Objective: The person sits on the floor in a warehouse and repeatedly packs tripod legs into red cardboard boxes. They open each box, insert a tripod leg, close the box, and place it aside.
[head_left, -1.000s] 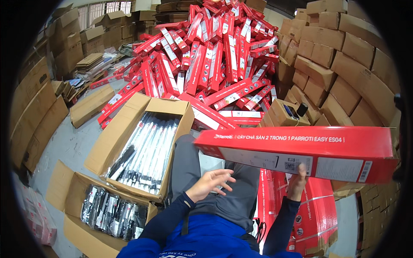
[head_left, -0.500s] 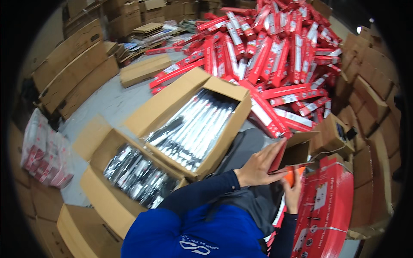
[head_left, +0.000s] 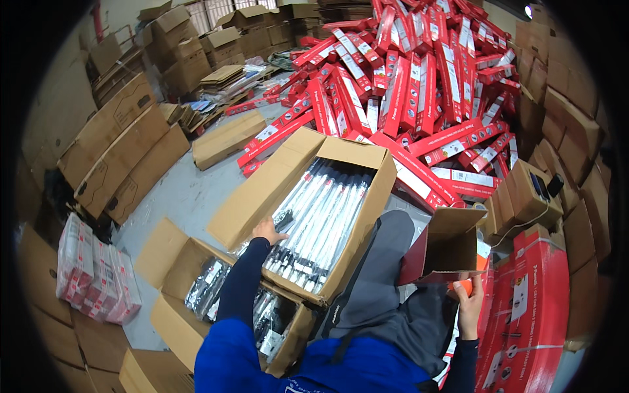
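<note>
Right hand (head_left: 468, 306) grips red box (head_left: 413, 259); left hand (head_left: 267, 231) at wrapped poles (head_left: 319, 223), grasp unclear.

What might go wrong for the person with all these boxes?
Only the right hand is at the open red box, near one corner, so the box could tip or slip.

The wrapped poles by the left hand lie packed side by side in shiny plastic, so they might slide or snag.

The pile of red boxes leans every which way, so some could tumble if bumped.
</note>
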